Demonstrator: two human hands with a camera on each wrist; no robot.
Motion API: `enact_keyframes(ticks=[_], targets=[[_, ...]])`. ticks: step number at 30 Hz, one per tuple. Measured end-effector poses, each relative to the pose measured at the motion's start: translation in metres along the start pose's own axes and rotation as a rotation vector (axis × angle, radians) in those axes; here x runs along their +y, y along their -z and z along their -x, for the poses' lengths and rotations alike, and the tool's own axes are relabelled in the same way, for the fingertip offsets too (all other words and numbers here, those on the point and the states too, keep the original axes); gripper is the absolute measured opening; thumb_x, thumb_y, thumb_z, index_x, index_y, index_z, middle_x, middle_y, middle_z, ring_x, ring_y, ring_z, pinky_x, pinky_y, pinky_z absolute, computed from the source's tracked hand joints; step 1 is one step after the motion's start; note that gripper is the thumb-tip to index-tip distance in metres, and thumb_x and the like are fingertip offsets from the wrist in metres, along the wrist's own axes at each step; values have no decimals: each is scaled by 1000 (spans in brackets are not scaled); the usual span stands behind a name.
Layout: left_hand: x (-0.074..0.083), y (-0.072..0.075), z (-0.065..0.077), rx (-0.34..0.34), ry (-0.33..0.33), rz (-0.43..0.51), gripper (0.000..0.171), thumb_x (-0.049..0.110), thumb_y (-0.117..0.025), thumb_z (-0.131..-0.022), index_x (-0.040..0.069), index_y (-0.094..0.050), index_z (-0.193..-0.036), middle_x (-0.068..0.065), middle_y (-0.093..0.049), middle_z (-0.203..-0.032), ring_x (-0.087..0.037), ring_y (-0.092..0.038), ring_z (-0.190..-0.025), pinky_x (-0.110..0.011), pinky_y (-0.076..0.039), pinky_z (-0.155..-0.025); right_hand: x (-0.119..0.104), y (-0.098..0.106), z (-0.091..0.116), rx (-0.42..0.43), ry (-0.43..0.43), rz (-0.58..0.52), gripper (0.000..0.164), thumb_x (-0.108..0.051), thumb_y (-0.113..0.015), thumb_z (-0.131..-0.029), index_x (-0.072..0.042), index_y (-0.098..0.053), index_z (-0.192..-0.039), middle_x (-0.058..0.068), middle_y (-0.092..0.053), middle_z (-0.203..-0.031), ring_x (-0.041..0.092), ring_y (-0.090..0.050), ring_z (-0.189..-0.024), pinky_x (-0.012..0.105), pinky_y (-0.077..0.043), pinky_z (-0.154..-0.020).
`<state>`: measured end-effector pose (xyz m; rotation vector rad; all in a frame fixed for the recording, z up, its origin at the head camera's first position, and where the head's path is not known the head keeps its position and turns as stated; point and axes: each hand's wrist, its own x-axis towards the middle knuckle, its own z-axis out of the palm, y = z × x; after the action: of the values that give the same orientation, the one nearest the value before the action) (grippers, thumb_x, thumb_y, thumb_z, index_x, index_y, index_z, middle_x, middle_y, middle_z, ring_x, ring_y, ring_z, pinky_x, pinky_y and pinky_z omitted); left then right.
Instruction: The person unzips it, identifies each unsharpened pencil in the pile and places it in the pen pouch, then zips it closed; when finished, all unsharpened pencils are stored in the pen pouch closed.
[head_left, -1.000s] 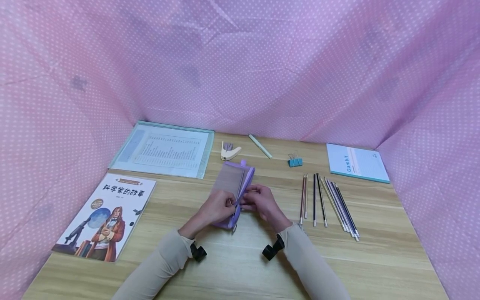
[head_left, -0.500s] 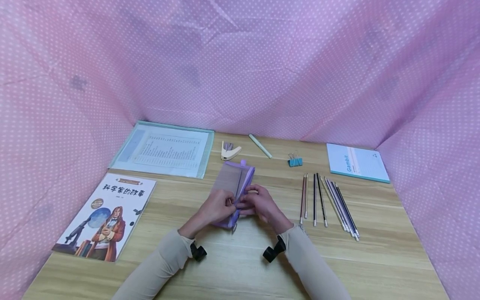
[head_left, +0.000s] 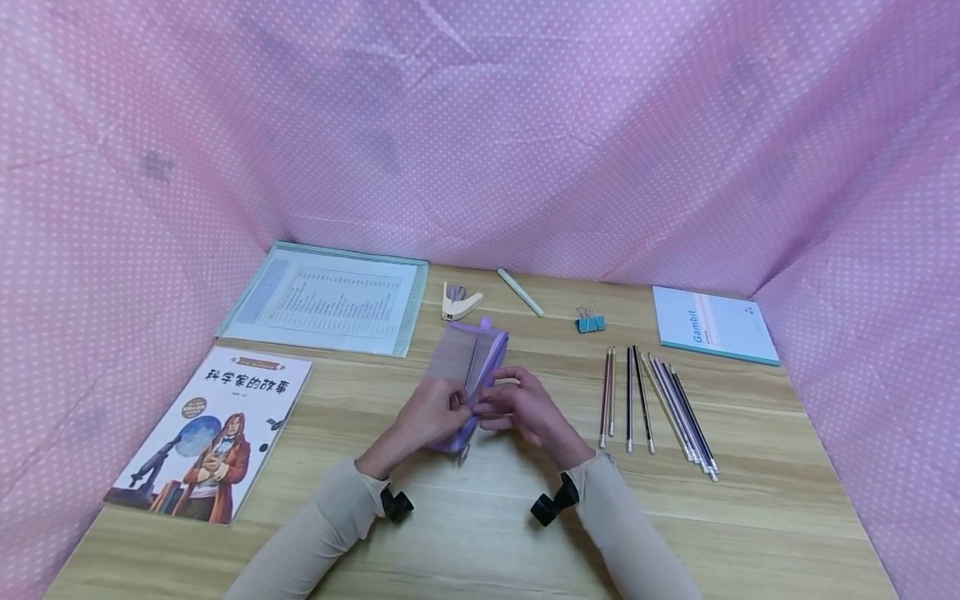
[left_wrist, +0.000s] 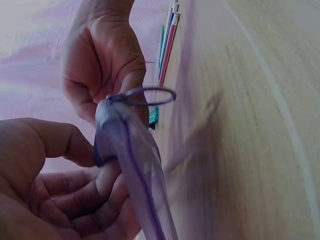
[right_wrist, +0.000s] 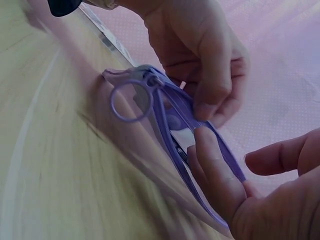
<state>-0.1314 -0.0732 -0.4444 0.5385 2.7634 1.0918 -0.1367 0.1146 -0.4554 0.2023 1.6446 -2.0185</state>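
A purple see-through pencil case point(head_left: 452, 354) lies slantwise between the hands, with a thin dark pencil-like stick point(head_left: 473, 360) showing through its side. At its near end, a zip pull ring point(right_wrist: 131, 102) hangs beside the parted zip in the right wrist view. My left hand point(head_left: 431, 412) pinches the case's upper edge between thumb and forefinger. My right hand point(head_left: 521, 408) reaches in from the right, its fingers lying at the zip opening while its thumb stands apart. Something white and a dark object show inside the opening, their kind unclear.
Several pencils point(head_left: 660, 408) lie to the right. Behind stand a cream stapler point(head_left: 459, 304), a pale green pen point(head_left: 521, 292) and a teal binder clip point(head_left: 590, 321). A notebook point(head_left: 716, 325) is far right; a picture book point(head_left: 213, 433) and document folder point(head_left: 333, 300) are left.
My right hand has shifted a little left, its fingers onto the case's opening. The case's near end has moved slightly left, and the stick inside now leans further left.
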Motion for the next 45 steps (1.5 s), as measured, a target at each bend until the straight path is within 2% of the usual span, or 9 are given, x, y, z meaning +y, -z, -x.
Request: enact_keyframes(ticks=[4,13,20,29,35,40,45], targets=[[4,1,2,49,36,-68,9,9,-68,-76,10,-63,-69,2,-58,-59,-10,-48,-54,-22,-37,-48,-1,8,5,7,17,4,48,1,-45,-95,3,-33,-142,19,-65,-118,26,-73,-97,40,-63,-80],[11,1,7,114,135,-153,18,5,-65,-74,12,-52,-63,-1,-53,-58,-13,-50,-50,-25,-36,-44,1,25,11,22,32,-11,46,0,-48,-97,6,-31,-140,6,-65,-102,17,-73,-84,34,-63,-73],[12,-1,11,169,89,-255,18,6,-66,-78,12,-53,-65,-1,-53,-57,-14,-48,-49,-25,-36,-44,3,32,14,43,18,-3,46,-1,-50,-97,5,-33,-139,9,-69,-104,16,-74,-82,33,-63,-72],[14,0,10,146,95,-244,16,6,-65,-81,10,-56,-69,-2,-55,-59,-13,-51,-49,-21,-37,-42,3,43,19,71,18,6,46,-1,-52,-97,4,-34,-139,11,-68,-108,17,-73,-85,34,-63,-75],[15,1,10,136,92,-216,18,3,-60,-79,10,-51,-66,-3,-52,-57,-13,-50,-48,-22,-35,-40,-6,66,33,83,36,48,45,-5,-51,-98,5,-35,-139,6,-70,-105,15,-72,-89,35,-62,-78],[14,1,10,116,115,-162,17,-1,-58,-80,8,-54,-65,-3,-52,-57,-11,-49,-45,-19,-34,-36,-12,88,47,102,63,87,38,-10,-48,-102,4,-38,-136,0,-72,-99,12,-72,-89,34,-62,-79],[13,0,10,150,69,-255,26,0,-61,-81,9,-51,-59,-1,-49,-53,-10,-44,-44,-19,-31,-37,-17,112,60,150,118,122,28,-9,-51,-101,1,-46,-127,-5,-68,-97,10,-71,-88,33,-62,-79]])
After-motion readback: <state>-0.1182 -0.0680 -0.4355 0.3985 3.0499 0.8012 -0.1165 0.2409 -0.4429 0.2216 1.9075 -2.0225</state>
